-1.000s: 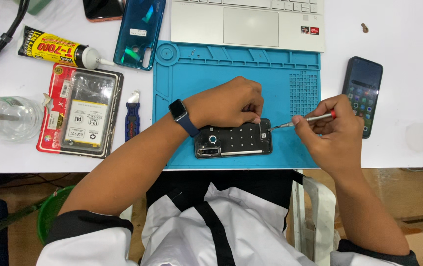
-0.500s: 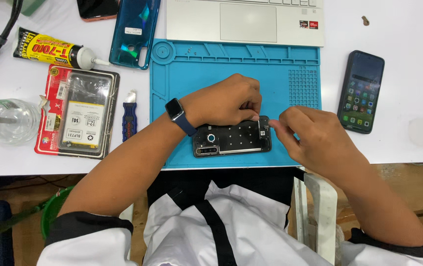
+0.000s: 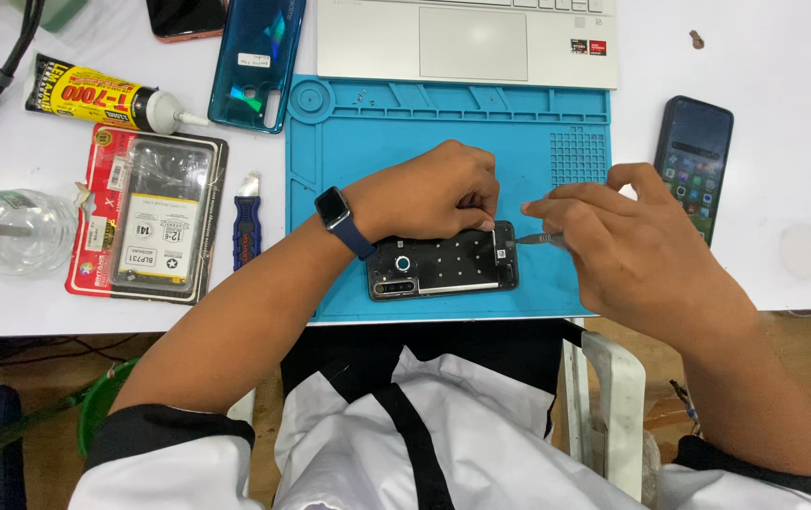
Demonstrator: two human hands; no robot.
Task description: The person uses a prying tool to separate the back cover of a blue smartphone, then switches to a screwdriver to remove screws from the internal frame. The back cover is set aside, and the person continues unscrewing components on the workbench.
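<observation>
Hands meet over the opened phone (image 3: pixel 443 263), which lies face down on the near edge of the blue work mat (image 3: pixel 368 161). From the head camera we see our left hand (image 3: pixel 429 194) curled over the phone's far edge, fingertips pinching a small white part at its right end. Our right hand (image 3: pixel 627 241), just right of the phone, grips a thin metal tool (image 3: pixel 533 241) whose tip touches that same end. We judge this a prying or part-lifting step; next calls for steady, light pressure there. Left of the mat lie a blue pry tool (image 3: pixel 247 227) and a packaged battery (image 3: pixel 151 227); right of it, a lit phone (image 3: pixel 693 161).
</observation>
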